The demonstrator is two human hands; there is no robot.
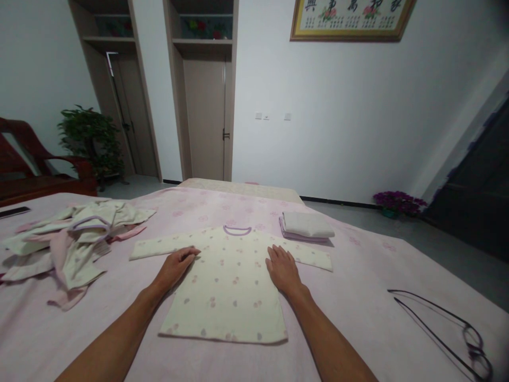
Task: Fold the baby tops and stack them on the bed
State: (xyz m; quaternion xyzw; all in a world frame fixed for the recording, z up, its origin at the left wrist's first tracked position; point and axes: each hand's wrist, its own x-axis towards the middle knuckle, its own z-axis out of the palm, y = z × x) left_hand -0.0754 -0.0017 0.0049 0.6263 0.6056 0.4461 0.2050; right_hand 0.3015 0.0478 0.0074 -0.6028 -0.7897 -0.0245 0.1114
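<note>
A cream long-sleeved shirt [226,297] with a small heart and cherry-like print and a purple neckband lies spread out, its neck away from me and both sleeves stretched sideways. My left hand [178,267] rests on its left side below the sleeve, fingers extended toward the chest and partly hidden by the hand itself. On the opposite side, my right hand [283,269] lies flat over the shirt's edge near the armpit, fingers pointing away from me. Neither hand lifts any cloth.
A pink bedspread [345,329] covers the surface. Rumpled clothes [83,233] are heaped at left near a phone [15,212]. A folded stack of cloth [307,226] sits beyond the right sleeve. Eyeglasses [473,350] lie at lower right.
</note>
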